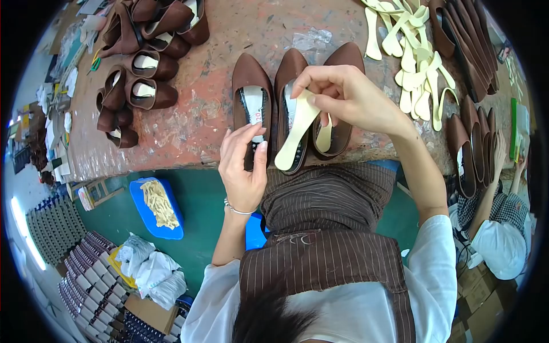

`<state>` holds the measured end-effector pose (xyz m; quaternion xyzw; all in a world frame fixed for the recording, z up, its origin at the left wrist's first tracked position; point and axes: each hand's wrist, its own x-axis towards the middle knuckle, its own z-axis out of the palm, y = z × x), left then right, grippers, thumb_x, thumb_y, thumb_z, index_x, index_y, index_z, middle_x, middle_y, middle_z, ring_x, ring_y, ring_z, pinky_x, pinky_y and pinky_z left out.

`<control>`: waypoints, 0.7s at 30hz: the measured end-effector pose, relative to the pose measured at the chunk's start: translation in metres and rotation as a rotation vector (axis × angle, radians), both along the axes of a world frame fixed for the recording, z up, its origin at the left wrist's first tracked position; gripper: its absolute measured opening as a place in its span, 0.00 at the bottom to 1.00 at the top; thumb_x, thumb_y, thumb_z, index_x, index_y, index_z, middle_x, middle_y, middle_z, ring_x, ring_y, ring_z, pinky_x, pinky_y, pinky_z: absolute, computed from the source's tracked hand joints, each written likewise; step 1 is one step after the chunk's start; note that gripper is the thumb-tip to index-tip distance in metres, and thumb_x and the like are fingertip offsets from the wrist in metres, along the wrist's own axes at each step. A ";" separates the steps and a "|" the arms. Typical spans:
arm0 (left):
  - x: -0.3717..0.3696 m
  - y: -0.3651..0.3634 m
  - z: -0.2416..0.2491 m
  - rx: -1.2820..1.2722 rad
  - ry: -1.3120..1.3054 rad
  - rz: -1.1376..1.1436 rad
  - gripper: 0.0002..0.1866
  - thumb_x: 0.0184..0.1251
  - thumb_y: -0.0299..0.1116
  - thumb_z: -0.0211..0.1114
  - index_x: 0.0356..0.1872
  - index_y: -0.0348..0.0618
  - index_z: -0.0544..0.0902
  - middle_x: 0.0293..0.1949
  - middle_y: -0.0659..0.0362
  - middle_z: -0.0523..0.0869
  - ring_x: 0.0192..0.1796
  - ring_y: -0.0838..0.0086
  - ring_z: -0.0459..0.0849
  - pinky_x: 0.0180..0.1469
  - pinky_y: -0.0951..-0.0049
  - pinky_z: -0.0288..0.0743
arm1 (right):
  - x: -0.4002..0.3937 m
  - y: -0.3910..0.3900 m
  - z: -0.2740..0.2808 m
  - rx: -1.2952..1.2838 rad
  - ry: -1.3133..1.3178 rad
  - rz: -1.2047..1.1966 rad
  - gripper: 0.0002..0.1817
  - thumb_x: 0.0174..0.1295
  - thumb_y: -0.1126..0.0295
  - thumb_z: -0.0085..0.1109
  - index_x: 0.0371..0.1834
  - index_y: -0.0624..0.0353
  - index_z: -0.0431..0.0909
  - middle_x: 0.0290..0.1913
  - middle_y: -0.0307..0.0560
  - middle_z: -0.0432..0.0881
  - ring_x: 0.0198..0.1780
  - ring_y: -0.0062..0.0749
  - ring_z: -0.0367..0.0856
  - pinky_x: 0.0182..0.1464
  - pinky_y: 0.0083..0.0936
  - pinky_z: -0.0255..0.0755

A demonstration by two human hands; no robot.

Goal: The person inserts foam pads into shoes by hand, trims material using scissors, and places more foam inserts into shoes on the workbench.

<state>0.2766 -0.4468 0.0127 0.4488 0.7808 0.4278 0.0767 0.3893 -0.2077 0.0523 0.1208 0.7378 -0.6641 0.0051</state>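
Note:
Three brown pointed shoes stand side by side at the table's front edge: a left shoe [249, 67], a middle shoe [290, 62] and a right shoe [347, 55]. A pale yellow insole [295, 135] is pinched at its wide end by my right hand [349, 98], its narrow end slanting down over the middle shoe's heel. My left hand [243, 171] is over the heel of the left shoe, fingers bent and thumb apart, fingertips right at the opening. White lining with red print shows inside that shoe. Another pale insole [324, 139] shows in the right shoe, partly hidden by my right hand.
Loose insoles [420, 68] are heaped at the back right, beside more brown shoes [469, 46]. Brown shoes [146, 63] cluster at the left. A blue bin [178, 227] of pale pieces stands on the floor. Another person [496, 243] works at the far right.

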 end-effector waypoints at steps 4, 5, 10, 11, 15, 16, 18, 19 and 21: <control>0.000 -0.001 0.007 -0.038 -0.017 -0.127 0.25 0.60 0.38 0.75 0.58 0.41 0.83 0.48 0.58 0.90 0.61 0.58 0.82 0.74 0.44 0.58 | -0.006 0.001 0.008 -0.211 -0.056 0.042 0.12 0.71 0.77 0.52 0.52 0.66 0.83 0.40 0.39 0.86 0.34 0.16 0.83 0.35 0.16 0.77; 0.001 0.002 0.011 -0.031 -0.024 -0.173 0.28 0.58 0.40 0.77 0.59 0.42 0.83 0.48 0.58 0.90 0.61 0.59 0.82 0.74 0.44 0.58 | -0.005 0.001 0.014 -0.280 -0.057 0.055 0.14 0.71 0.78 0.52 0.54 0.66 0.84 0.41 0.40 0.87 0.35 0.16 0.84 0.36 0.16 0.78; 0.008 0.010 0.003 -0.051 -0.223 -0.176 0.20 0.54 0.36 0.79 0.47 0.39 0.87 0.42 0.55 0.89 0.53 0.58 0.85 0.70 0.48 0.63 | -0.005 0.001 0.016 -0.062 0.039 0.048 0.14 0.64 0.71 0.64 0.51 0.63 0.87 0.43 0.44 0.89 0.40 0.26 0.85 0.37 0.23 0.78; 0.007 0.010 0.004 -0.089 -0.314 -0.169 0.19 0.56 0.36 0.78 0.47 0.39 0.87 0.45 0.54 0.88 0.54 0.57 0.84 0.70 0.48 0.63 | -0.007 0.001 0.013 0.125 0.073 0.002 0.13 0.63 0.71 0.65 0.49 0.63 0.87 0.42 0.46 0.89 0.39 0.30 0.86 0.38 0.26 0.78; -0.001 0.012 0.010 -0.196 -0.030 -0.280 0.15 0.63 0.35 0.72 0.47 0.39 0.88 0.58 0.51 0.83 0.66 0.53 0.76 0.74 0.45 0.58 | -0.015 -0.005 -0.015 0.556 0.158 -0.125 0.08 0.59 0.72 0.64 0.38 0.63 0.88 0.33 0.56 0.86 0.34 0.50 0.85 0.40 0.39 0.76; 0.000 0.008 0.012 -0.287 0.095 -0.282 0.14 0.66 0.37 0.70 0.48 0.41 0.89 0.66 0.51 0.78 0.73 0.51 0.68 0.76 0.40 0.51 | -0.017 -0.004 -0.019 0.545 0.092 -0.088 0.08 0.59 0.73 0.64 0.38 0.63 0.88 0.32 0.56 0.86 0.33 0.51 0.85 0.40 0.40 0.76; 0.000 0.006 0.014 -0.314 0.216 -0.258 0.14 0.65 0.38 0.71 0.48 0.42 0.90 0.65 0.52 0.79 0.74 0.51 0.68 0.77 0.37 0.48 | -0.022 -0.003 -0.025 0.551 -0.055 -0.034 0.08 0.57 0.75 0.62 0.37 0.62 0.88 0.28 0.57 0.86 0.34 0.54 0.85 0.41 0.43 0.78; 0.000 0.004 0.015 -0.327 0.275 -0.248 0.15 0.65 0.38 0.71 0.48 0.42 0.90 0.65 0.52 0.79 0.74 0.51 0.68 0.77 0.36 0.47 | -0.024 -0.003 -0.028 0.594 -0.075 -0.028 0.08 0.57 0.74 0.62 0.37 0.62 0.88 0.28 0.57 0.86 0.34 0.54 0.86 0.41 0.43 0.78; -0.004 0.000 0.011 -0.293 0.267 -0.199 0.13 0.62 0.37 0.74 0.44 0.43 0.90 0.62 0.54 0.82 0.72 0.54 0.71 0.77 0.36 0.49 | -0.026 -0.004 -0.035 0.683 -0.116 -0.020 0.08 0.56 0.74 0.63 0.37 0.62 0.88 0.28 0.58 0.86 0.35 0.54 0.86 0.41 0.43 0.79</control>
